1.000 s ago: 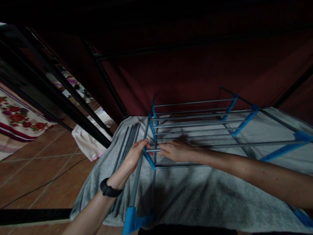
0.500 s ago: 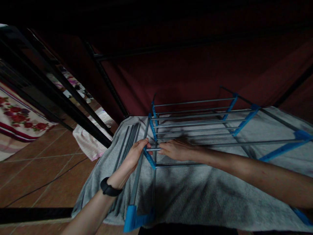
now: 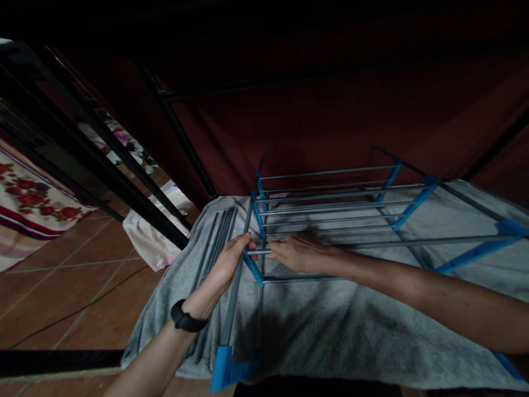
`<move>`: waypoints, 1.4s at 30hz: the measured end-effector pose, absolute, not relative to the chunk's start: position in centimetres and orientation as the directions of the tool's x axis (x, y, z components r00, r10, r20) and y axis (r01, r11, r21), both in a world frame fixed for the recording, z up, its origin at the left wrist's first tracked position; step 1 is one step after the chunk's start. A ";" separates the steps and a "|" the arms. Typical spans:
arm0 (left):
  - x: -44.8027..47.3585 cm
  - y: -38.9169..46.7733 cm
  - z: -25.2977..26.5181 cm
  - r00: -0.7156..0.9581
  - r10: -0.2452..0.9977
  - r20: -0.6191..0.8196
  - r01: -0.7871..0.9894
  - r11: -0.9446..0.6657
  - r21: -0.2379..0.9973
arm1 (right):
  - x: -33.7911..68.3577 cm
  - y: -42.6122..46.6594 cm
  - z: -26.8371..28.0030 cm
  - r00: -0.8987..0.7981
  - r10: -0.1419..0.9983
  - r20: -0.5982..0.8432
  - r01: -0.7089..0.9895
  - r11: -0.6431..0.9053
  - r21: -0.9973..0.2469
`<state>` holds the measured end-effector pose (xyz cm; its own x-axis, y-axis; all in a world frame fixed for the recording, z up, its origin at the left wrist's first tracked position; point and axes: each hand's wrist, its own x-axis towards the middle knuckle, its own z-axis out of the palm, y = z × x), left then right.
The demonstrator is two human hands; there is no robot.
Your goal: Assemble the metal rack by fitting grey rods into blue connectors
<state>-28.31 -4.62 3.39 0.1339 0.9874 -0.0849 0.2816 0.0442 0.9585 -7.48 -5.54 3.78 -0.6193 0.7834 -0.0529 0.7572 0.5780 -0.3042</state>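
A partly assembled rack of grey metal rods and blue plastic brackets lies on a grey blanket. My left hand, below a black wristband, closes around the rack's left side tube beside a blue bracket. My right hand grips a grey rod close to its left end, which meets that bracket. Whether the rod's tip sits fully inside the bracket is hidden by my left fingers. The same rod runs right to another blue bracket. A blue corner piece caps the near end of the side tube.
Several loose grey rods lie together on the blanket left of the rack. Dark metal bars frame the left side, with a dark red cloth behind. A striped cloth and a cable lie on the tiled floor.
Almost nothing differs. Both hands keep their hold at the same bracket, and the rack has barely shifted.
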 end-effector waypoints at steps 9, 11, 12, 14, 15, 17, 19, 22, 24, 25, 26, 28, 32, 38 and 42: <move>-28.4 -4.1 3.1 0.167 0.985 -0.049 0.327 -0.008 0.945 | -7.6 -5.7 4.2 -0.607 0.792 -0.071 0.770 0.563 -0.300; -28.5 -4.0 2.9 0.177 0.983 -0.038 0.336 -0.024 0.942 | -7.6 -5.7 4.2 -0.609 0.789 -0.076 0.770 0.566 -0.295; -28.5 -3.9 2.8 0.181 0.983 -0.031 0.341 -0.033 0.940 | -7.6 -5.7 4.1 -0.611 0.788 -0.076 0.769 0.568 -0.294; -28.5 -3.8 2.6 0.189 0.982 -0.021 0.352 -0.048 0.935 | -7.6 -5.7 4.1 -0.614 0.785 -0.082 0.768 0.571 -0.292; -28.5 -3.7 2.6 0.193 0.981 -0.017 0.356 -0.053 0.933 | -7.6 -5.7 4.1 -0.615 0.784 -0.083 0.767 0.571 -0.292; -28.5 -3.7 2.5 0.199 0.980 -0.014 0.360 -0.060 0.931 | -7.6 -5.7 4.1 -0.615 0.784 -0.082 0.766 0.570 -0.299; -28.5 -3.8 2.6 0.203 0.979 -0.013 0.366 -0.063 0.928 | -7.6 -5.7 4.1 -0.615 0.785 -0.079 0.763 0.566 -0.313; -28.5 -3.8 2.6 0.195 0.981 -0.015 0.376 -0.061 0.925 | -7.7 -5.5 4.2 -0.617 0.782 -0.086 0.756 0.558 -0.343; -28.5 -3.8 2.5 0.188 0.982 -0.015 0.373 -0.057 0.926 | -7.8 -5.4 4.2 -0.617 0.782 -0.091 0.751 0.552 -0.362; -28.5 -3.8 2.4 0.185 0.983 -0.016 0.370 -0.055 0.928 | -7.9 -5.4 4.2 -0.617 0.782 -0.093 0.750 0.548 -0.371; -28.5 -3.7 2.4 0.185 0.983 -0.017 0.367 -0.053 0.929 | -7.9 -5.4 4.1 -0.615 0.783 -0.096 0.751 0.543 -0.377; -28.5 -3.7 2.3 0.189 0.982 -0.020 0.367 -0.051 0.929 | -7.9 -5.3 4.1 -0.610 0.786 -0.102 0.753 0.535 -0.384; -28.4 -3.8 2.5 0.185 0.983 -0.009 0.373 -0.062 0.926 | -7.9 -5.4 4.1 -0.609 0.789 -0.079 0.755 0.546 -0.362; -28.8 -3.5 2.6 0.176 0.983 -0.054 0.365 -0.014 0.931 | -8.0 -6.1 4.5 -0.573 0.819 -0.015 0.788 0.546 -0.285; -29.0 -3.2 2.0 0.112 0.974 -0.196 0.221 0.168 0.961 | -5.3 -8.1 5.1 -0.524 0.833 0.177 0.783 0.553 -0.285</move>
